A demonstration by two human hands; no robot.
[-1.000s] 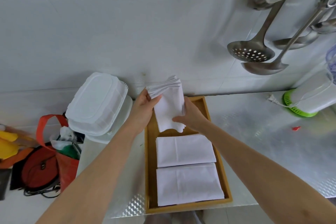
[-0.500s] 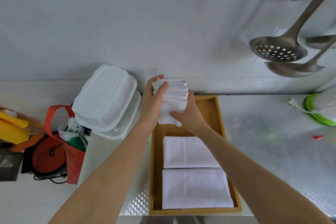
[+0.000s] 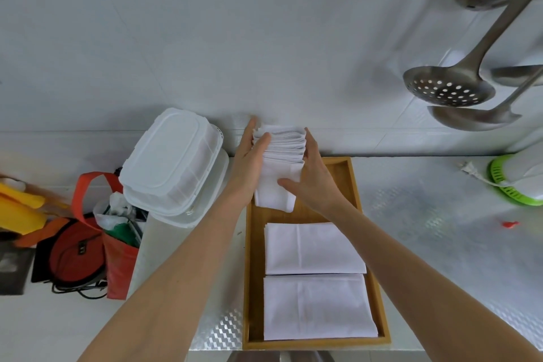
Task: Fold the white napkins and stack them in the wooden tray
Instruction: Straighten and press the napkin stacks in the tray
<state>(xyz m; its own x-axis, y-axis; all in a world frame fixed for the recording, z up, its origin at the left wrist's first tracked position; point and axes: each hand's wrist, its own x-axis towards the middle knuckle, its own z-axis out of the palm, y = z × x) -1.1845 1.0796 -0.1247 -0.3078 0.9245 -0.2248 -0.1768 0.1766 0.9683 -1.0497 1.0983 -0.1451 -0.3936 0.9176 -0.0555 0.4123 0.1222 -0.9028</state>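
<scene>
A wooden tray [image 3: 376, 297] lies lengthwise on the steel counter in front of me. Two folded white napkins lie flat in it, one in the middle [image 3: 314, 248] and one at the near end [image 3: 317, 307]. Above the tray's far end I hold a pleated white napkin [image 3: 282, 164] between both hands. My left hand [image 3: 249, 161] presses its left side with the thumb over the top folds. My right hand [image 3: 314, 176] grips its right side, thumb across the front. The napkin's lower end hangs down to the tray floor.
White lidded plastic containers [image 3: 173, 164] stand just left of the tray. Further left and lower sit a red bag [image 3: 117, 247] and yellow items. Metal ladles [image 3: 449, 88] hang on the tiled wall at right. A green-rimmed appliance [image 3: 517, 182] stands on the counter's right.
Both hands have squeezed the pleated napkin tighter and squared its folds. The view has shifted slightly left, so the ladles now sit further right.
</scene>
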